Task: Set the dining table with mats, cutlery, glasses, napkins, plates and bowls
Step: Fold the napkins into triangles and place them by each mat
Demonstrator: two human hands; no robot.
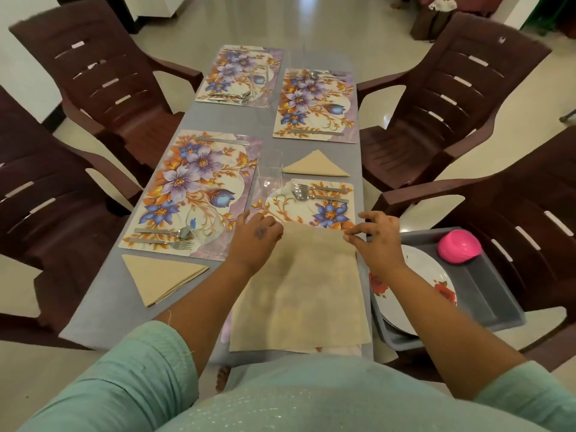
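A beige cloth napkin lies spread flat over the near right floral mat. My left hand pinches its far left corner and my right hand pinches its far right corner. Two folded triangular napkins lie on the table: one below the near left mat, one beyond the near right mat. Each mat carries cutlery; a fork and spoon lie on the near right mat. A clear glass stands between the near mats, another on the near left mat.
A grey tray on the right chair holds floral plates and a pink bowl. Two far mats carry cutlery and clear glasses. Brown plastic chairs stand around the grey table.
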